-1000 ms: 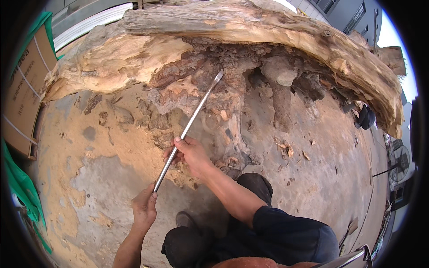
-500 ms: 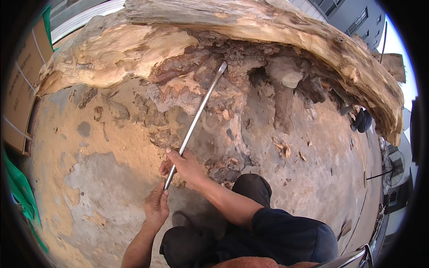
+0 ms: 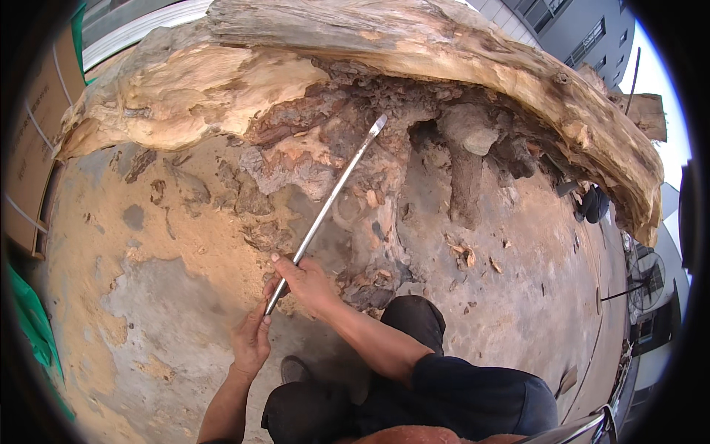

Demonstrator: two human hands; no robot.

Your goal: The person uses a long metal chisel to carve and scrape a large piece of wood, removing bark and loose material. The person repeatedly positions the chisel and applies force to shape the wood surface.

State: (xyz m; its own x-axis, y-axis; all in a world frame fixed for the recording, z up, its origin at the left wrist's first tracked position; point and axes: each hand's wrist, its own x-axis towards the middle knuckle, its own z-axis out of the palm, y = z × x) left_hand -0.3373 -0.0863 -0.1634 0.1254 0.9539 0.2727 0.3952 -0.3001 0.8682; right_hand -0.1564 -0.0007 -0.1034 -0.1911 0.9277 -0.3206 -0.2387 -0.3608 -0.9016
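Note:
A long shiny pry bar with a flat, chisel-like tip slants up and to the right in front of me. Its lower end is in my left hand, fingers closed around it. My right hand grips the bar a little higher, thumb lying along it. The tip is over the dark, rough hollow underside of a big pale log; whether it touches the wood I cannot tell. Reddish, crumbly rotten wood lies below the hollow, around the bar's upper half.
Sawdust and wood chips are strewn over the concrete floor. Stubby root pieces stick out under the log. A strapped cardboard box and green sheeting are at the left; a standing fan is at the right.
The bar's tip has shifted slightly right and down across the rotten wood. Both hands have moved a little left and down, still gripping the bar. The whole view has shifted slightly.

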